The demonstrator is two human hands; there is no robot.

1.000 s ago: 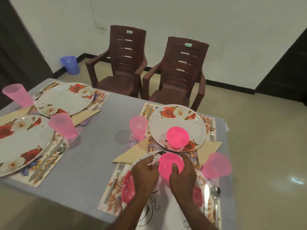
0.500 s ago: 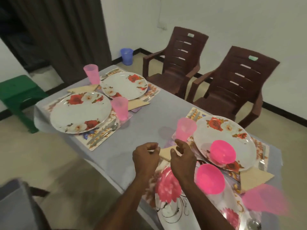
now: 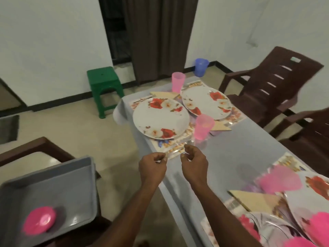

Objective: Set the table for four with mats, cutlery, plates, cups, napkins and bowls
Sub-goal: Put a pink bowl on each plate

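My left hand [image 3: 153, 165] and my right hand [image 3: 194, 162] hover side by side over the near edge of the grey table [image 3: 231, 157], fingers loosely curled, holding nothing. Beyond them two floral plates [image 3: 160, 118] [image 3: 205, 102] lie on mats, each with a pink cup [image 3: 203, 127] [image 3: 178, 82] and a folded napkin [image 3: 219, 126]. At lower left a pink bowl [image 3: 39, 221] lies upside down in a grey tray [image 3: 53, 189]. At lower right, blurred, lie more plates [image 3: 309, 211], a pink cup [image 3: 281, 180], a napkin [image 3: 258, 198] and pink bowls [image 3: 320, 223].
The tray rests on a brown chair [image 3: 33, 148] left of the table. Two brown chairs [image 3: 277, 86] stand along the table's right side. A green stool [image 3: 105, 86] and a blue bin [image 3: 201, 67] stand on the floor by the far wall and curtain.
The view has swung left, bringing the tray with a bowl into sight. Both hands have left the bowl on the near plate and moved left, empty.
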